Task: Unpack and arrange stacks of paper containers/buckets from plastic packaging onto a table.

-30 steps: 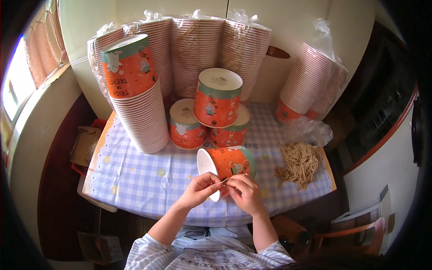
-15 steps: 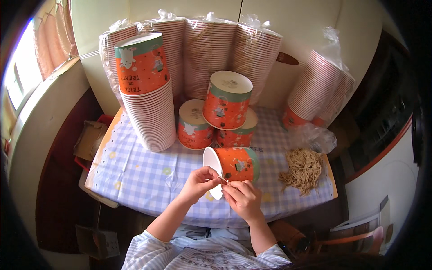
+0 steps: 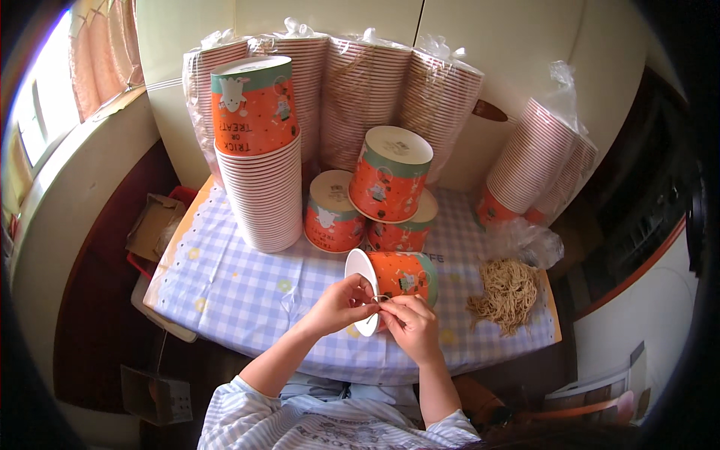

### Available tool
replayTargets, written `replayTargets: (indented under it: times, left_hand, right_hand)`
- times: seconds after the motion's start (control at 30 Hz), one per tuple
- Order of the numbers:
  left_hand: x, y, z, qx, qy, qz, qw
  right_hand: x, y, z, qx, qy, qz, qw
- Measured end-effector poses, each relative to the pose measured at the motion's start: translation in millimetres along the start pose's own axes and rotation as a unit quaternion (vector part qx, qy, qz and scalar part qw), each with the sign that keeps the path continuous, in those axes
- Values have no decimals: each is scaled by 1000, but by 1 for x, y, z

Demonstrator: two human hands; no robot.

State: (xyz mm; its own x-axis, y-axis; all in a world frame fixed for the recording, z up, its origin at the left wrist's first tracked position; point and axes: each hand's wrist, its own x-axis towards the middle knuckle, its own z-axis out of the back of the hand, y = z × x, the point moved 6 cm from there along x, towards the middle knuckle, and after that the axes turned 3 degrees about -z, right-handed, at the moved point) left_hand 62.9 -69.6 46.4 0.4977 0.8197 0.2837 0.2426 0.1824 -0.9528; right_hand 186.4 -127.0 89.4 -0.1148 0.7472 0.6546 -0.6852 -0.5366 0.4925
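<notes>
An orange paper bucket [image 3: 401, 271] with a green base band lies on its side at the front middle of the table, its white open mouth facing left. At its rim, my left hand [image 3: 343, 306] pinches a thin pale cord [image 3: 380, 298] between thumb and fingertips. From the other side my right hand [image 3: 411, 324] pinches the same cord, and a small bend of it shows between the two hands. Part of the bucket's near side is hidden behind my hands. Whether the cord passes through the bucket wall, I cannot tell.
Behind stand three upside-down orange buckets [image 3: 393, 176], one resting on two. A tall bucket stack [image 3: 259, 191] is at left. Bagged stacks [image 3: 365, 97] line the back, with more bagged buckets [image 3: 529, 154] at right. A cord pile [image 3: 506, 296] lies on the checked tablecloth [image 3: 255, 300].
The whole view has shifted slightly, so things sit a little farther right. Both hands remain at the bucket's rim; their fingertips have shifted on the cord, which now shows a small curve between them.
</notes>
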Motion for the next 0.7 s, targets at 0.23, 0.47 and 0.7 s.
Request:
replayTargets:
  times: [0.23, 0.47, 0.7]
  left_hand:
    - [-3, -1, 3, 84, -29, 53, 995]
    - [-20, -24, 5, 313, -112, -41, 942]
    - [-28, -12, -7, 377, -164, -100, 906]
  right_hand:
    - [-2, 4, -1, -41, -34, 15, 998]
    - [-9, -24, -10, 160, -23, -141, 977]
    - [-10, -24, -15, 217, 7, -180, 960]
